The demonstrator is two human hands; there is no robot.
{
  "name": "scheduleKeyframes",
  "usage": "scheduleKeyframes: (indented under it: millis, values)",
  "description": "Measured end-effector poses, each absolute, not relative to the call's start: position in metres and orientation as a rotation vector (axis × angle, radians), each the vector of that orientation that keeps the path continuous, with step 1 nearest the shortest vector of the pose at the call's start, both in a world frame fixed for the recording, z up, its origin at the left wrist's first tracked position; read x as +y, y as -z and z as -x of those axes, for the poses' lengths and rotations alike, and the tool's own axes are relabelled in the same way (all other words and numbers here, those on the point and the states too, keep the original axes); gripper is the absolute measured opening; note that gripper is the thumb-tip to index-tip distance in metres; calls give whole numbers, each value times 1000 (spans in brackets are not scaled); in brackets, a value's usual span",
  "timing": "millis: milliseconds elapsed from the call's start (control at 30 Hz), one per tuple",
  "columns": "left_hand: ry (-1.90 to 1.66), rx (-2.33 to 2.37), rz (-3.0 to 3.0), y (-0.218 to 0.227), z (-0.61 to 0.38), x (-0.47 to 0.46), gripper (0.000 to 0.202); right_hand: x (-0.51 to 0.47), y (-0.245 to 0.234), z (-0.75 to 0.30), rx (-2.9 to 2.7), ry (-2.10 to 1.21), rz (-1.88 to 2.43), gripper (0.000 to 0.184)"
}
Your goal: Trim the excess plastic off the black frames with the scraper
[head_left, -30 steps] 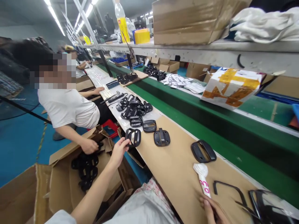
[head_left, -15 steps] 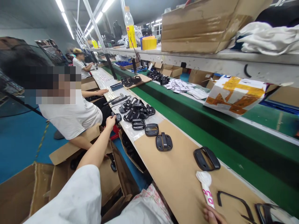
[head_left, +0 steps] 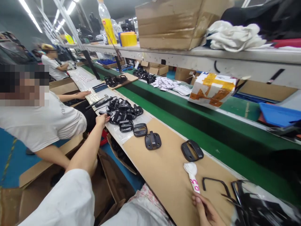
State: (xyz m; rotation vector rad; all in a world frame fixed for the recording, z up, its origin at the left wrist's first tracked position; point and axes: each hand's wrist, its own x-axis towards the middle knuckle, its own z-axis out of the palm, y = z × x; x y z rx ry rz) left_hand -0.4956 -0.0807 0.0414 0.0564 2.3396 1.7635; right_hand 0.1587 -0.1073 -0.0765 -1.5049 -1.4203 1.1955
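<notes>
My left hand [head_left: 102, 119] reaches far out to the bench edge, beside a pile of black plastic frame parts [head_left: 123, 109]; its fingers lie stretched out and hold nothing. My right hand [head_left: 207, 211] is at the bottom edge, closed on a white tube with pink lettering [head_left: 194, 184] that has a white wad at its tip [head_left: 190, 168]. The tube lies on a brown cardboard sheet [head_left: 169, 175]. On that sheet sit single black parts: one with a centre bar [head_left: 152, 140], one open frame [head_left: 192, 150] and a thin U-shaped strip [head_left: 215, 184].
A co-worker in a white shirt [head_left: 39, 122] sits at my left over open cardboard boxes [head_left: 113, 179]. A green conveyor belt [head_left: 188, 116] runs behind the bench with a taped parcel [head_left: 211, 89]. A clear bag of black parts [head_left: 258, 204] lies at the right. A shelf [head_left: 211, 56] holds boxes.
My left hand carried a black frame part from the bench edge up to the pile and now rests there without it. The view swung slightly left. My right hand kept the tube.
</notes>
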Motion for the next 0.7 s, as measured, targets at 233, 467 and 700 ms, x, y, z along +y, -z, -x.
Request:
scheduleKeyframes:
  millis: [233,467,700]
  values:
    - [-1962,2498,-149,-78,442,-85,24,-119,47,-141,-1483,-1089,1449,52]
    - [-1633,1963,-1283,-118,296,-48,36,-122,29,-135,-1518,-1046,1370,35]
    - [-870,1288,-2152,-62,125,17,41,-124,26,-134,-1545,-1054,1317,25]
